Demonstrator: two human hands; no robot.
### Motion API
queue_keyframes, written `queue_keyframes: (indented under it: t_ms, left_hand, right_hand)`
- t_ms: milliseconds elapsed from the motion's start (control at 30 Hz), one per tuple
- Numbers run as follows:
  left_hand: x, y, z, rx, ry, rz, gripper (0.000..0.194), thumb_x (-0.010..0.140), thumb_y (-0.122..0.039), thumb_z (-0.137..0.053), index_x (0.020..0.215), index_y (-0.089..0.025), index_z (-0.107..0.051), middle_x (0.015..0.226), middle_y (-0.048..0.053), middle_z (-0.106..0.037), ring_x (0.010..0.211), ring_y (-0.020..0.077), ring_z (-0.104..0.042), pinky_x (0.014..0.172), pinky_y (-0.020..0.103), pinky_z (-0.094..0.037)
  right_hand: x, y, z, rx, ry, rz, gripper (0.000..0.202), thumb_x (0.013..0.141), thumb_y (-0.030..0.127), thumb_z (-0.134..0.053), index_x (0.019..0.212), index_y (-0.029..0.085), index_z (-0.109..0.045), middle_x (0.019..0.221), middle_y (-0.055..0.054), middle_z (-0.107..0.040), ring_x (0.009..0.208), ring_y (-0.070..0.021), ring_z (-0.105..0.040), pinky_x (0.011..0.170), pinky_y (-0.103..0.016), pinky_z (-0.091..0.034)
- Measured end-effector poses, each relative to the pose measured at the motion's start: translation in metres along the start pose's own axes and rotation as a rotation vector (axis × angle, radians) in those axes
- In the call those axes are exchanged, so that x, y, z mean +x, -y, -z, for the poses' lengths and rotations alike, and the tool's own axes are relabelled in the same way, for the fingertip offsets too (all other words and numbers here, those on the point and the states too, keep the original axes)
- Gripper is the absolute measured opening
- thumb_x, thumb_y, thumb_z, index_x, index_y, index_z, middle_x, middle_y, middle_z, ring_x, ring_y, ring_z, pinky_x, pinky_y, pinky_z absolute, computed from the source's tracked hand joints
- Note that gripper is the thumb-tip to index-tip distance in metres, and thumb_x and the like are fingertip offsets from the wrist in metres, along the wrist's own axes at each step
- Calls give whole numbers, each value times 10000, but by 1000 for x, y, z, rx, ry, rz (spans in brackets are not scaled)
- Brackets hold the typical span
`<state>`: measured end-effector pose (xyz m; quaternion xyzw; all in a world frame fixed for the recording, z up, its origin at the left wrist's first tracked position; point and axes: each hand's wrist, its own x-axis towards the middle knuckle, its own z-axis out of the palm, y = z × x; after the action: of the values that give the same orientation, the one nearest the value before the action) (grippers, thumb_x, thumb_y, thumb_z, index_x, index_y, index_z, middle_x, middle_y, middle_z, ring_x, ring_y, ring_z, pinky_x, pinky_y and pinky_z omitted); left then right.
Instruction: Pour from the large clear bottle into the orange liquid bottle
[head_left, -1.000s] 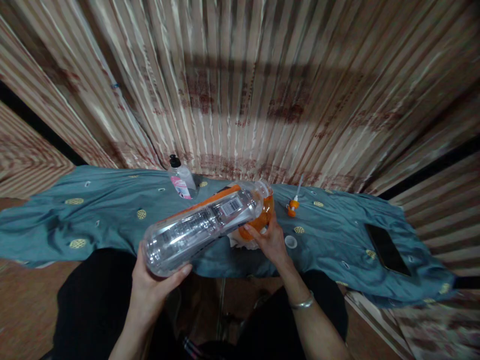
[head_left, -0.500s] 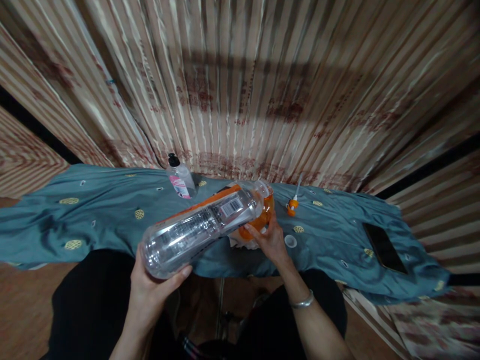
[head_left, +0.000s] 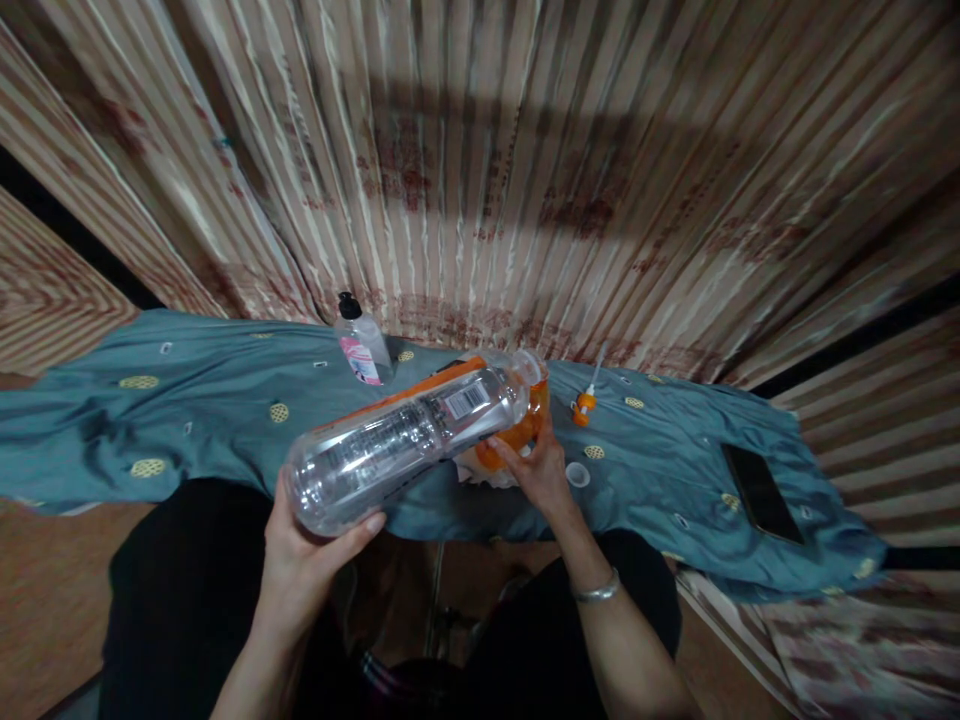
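A large clear bottle [head_left: 397, 440] with an orange-edged label is tilted, its open neck toward the upper right. My left hand [head_left: 304, 545] is wrapped round its base. The neck rests over the top of an orange bottle [head_left: 517, 437], which my right hand [head_left: 536, 465] grips from the right. The clear bottle partly hides the orange one. Under the orange bottle lies crumpled white tissue [head_left: 487, 474]. To the right are a small white cap [head_left: 577, 474] and an orange pump head with a tube [head_left: 584, 405].
A clear bottle with a black cap and pink label [head_left: 364, 345] stands at the back left of the blue cloth [head_left: 225, 400]. A black phone [head_left: 761, 492] lies on the right. Striped curtains [head_left: 480, 180] hang close behind the cloth.
The view has shifted slightly. Both hands keep their holds, and the large clear bottle looks a little less steeply tilted than before.
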<state>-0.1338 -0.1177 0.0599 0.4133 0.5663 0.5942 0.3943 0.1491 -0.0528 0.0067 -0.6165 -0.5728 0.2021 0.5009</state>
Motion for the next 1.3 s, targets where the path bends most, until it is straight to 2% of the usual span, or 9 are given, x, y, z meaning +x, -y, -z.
queue_keyframes:
  t_ms: [333, 533, 833, 1000, 1133, 1300]
  left_hand:
    - [-5, -6, -4, -34, -7, 14, 1015, 499, -358, -1007, 1425, -204, -623, 1333, 130, -731, 1247, 373, -702, 1146, 506, -534]
    - [-5, -4, -3, -44, -36, 42, 1070, 462, -356, -1018, 1441, -210, -611, 1291, 121, -746, 1240, 388, -706, 1137, 548, -536]
    - [-4, -9, -4, -22, -10, 4, 1002, 499, -356, -1013, 1423, -240, -643, 1371, 112, -728, 1288, 376, -692, 1133, 471, -553]
    - [-3, -11, -5, -9, -3, -8, 998, 490, -356, -1013, 1411, -216, -655, 1339, 129, -745, 1266, 390, -705, 1099, 476, -579]
    - [-4, -12, -5, -22, 5, -4, 988, 500, -345, -1012, 1415, -240, -653, 1387, 118, -724, 1277, 373, -701, 1097, 444, -580]
    - [-4, -14, -3, 6, -10, -16, 995, 468, -349, -1018, 1389, -225, -662, 1298, 116, -756, 1190, 369, -735, 1015, 432, -626]
  right_hand:
    - [0, 0, 0, -18, 3, 1, 745, 795, 510, -814, 1424, 187, -578, 1292, -158, -777, 1163, -354, -763, 977, -480, -626]
    - [0, 1, 0, -13, 15, -26, 770, 780, 511, -822, 1427, 176, -574, 1314, -166, -769, 1167, -354, -760, 990, -479, -619]
    - [-1, 2, 0, 6, -6, -27, 749, 784, 530, -821, 1409, 189, -589, 1266, -147, -788, 1131, -353, -773, 955, -472, -627]
    - [0, 2, 0, 15, -6, -27, 732, 775, 544, -817, 1379, 192, -600, 1247, -146, -792, 1112, -356, -777, 946, -477, -628]
    - [0, 1, -1, 22, -13, -30, 728, 766, 536, -815, 1364, 180, -602, 1254, -159, -788, 1116, -363, -776, 951, -487, -626]
    - [0, 1, 0, 14, -2, -16, 725, 783, 518, -816, 1387, 186, -591, 1277, -158, -782, 1136, -355, -769, 965, -484, -621]
